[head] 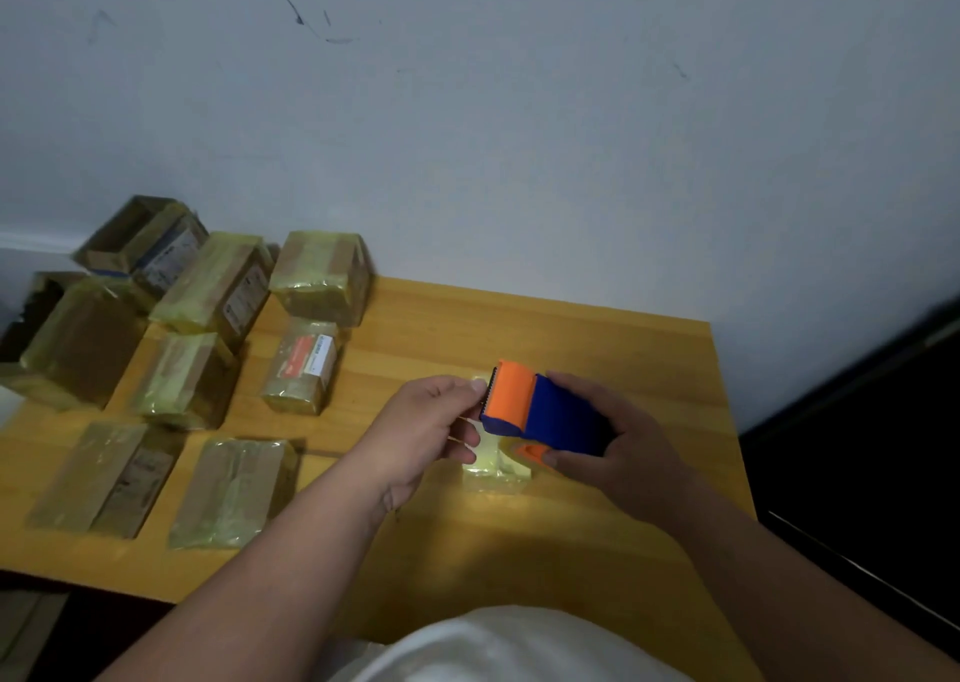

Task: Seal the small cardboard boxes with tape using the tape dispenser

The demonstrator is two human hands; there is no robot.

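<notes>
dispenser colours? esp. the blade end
Blue body, orange cover at the blade end of the dispenser, plus an orange part underneath. Head view, the only one.

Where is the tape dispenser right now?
In the head view, the tape dispenser is right of centre, gripped by the right hand, above a small box on the table.

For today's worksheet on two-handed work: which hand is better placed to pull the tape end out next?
The left hand. Its fingertips already pinch at the toothed edge of the tape dispenser, while the right hand grips the dispenser's body.
</notes>
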